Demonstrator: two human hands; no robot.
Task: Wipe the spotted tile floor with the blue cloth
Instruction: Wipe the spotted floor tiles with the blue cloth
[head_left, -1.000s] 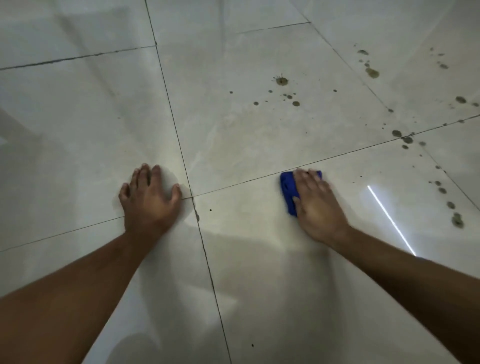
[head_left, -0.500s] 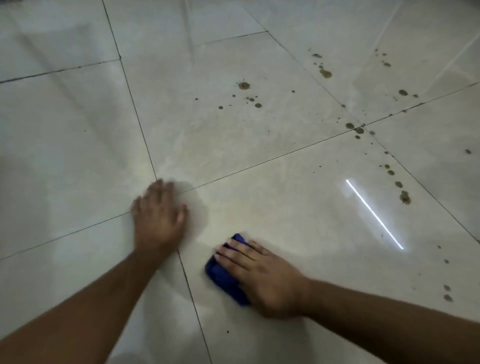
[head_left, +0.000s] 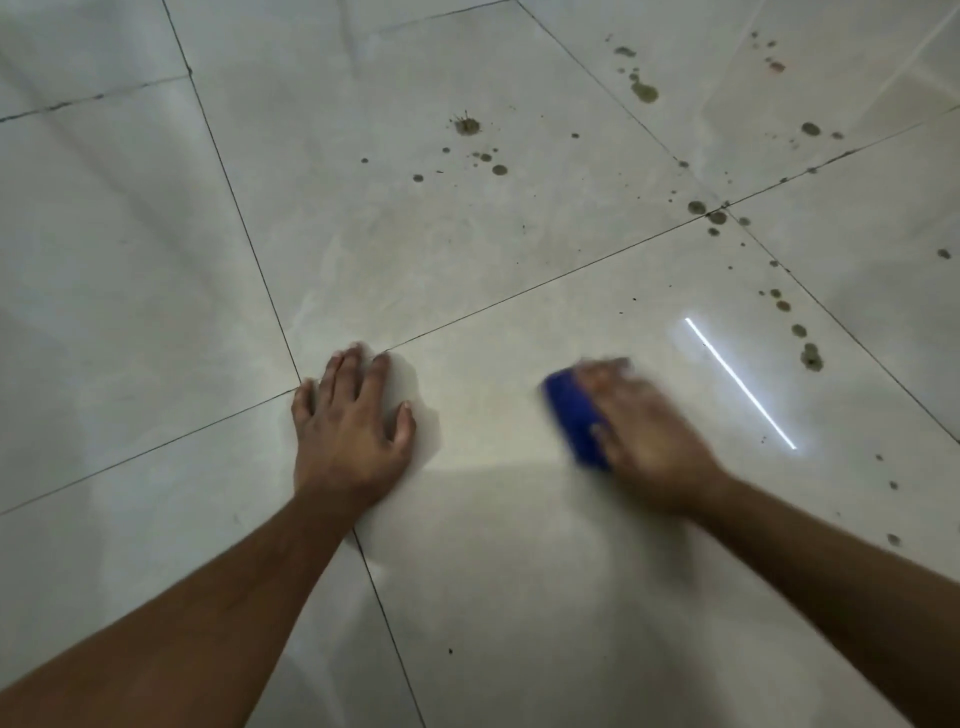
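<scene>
Tile floor (head_left: 156, 260), pale glossy tiles w/ dark grout lines; landmark = the grout crossing (head_left: 300, 383) at centre-left.

Left hand (head_left: 350, 426) sits right at that crossing, palm down flat on the floor, fingers straight and spread, pointing away from the person, thumb out to the right side. Holds nothing. Forearm runs back to the bottom-left corner.

Right of the crossing, on the near-right tile: blue cloth (head_left: 574, 423), folded into a small pad, lying on the floor well apart from the left hand. Right hand (head_left: 641, 441) lies on top of it, pressing it down; only the cloth's left edge shows from under the fingers. Hand + cloth are motion-blurred, so can't tell if the fingers are flat on it or curled over the edge.

Further right of the crossing: thin bright light streak (head_left: 740, 382) reflected on the same tile, just beyond the right hand.

Brown spots: one cluster (head_left: 480, 156) on the tile up and right of the crossing, far from both hands; another trail (head_left: 800, 332) past the streak, running along the right-hand grout line; more blots (head_left: 644, 92) near the top-right.
</scene>
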